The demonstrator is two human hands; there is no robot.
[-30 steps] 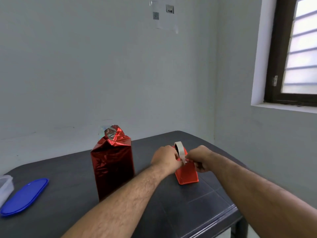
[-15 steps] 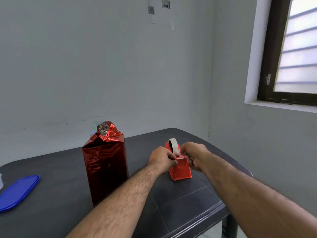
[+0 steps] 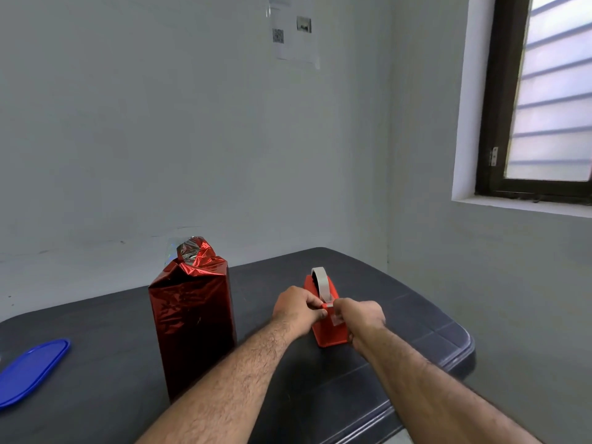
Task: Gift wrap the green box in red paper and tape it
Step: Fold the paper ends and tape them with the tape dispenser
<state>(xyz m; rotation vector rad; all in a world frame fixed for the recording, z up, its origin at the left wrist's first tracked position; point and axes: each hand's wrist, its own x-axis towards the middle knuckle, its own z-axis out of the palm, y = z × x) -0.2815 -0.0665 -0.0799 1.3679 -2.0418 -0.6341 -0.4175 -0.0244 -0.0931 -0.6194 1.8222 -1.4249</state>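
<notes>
A tall box wrapped in shiny red paper [image 3: 192, 318] stands upright on the dark table [image 3: 400, 315], its top crumpled together with silver showing. No green is visible under the paper. To its right sits a red tape dispenser [image 3: 330, 334] with a roll of pale tape [image 3: 320, 282]. My left hand [image 3: 298, 310] grips the dispenser's front edge from the left. My right hand [image 3: 360, 317] pinches a short clear strip of tape [image 3: 337, 319] at the cutter.
A blue oval lid [image 3: 30, 370] lies at the table's left edge. The table's rounded right corner and front edge are close to the dispenser. Grey walls stand behind, and a window [image 3: 551, 100] is at the upper right.
The view shifted, so the objects sit differently in frame. My hands slid from the dispenser's top to its front cutter, and a short strip of tape now shows under my right fingers.
</notes>
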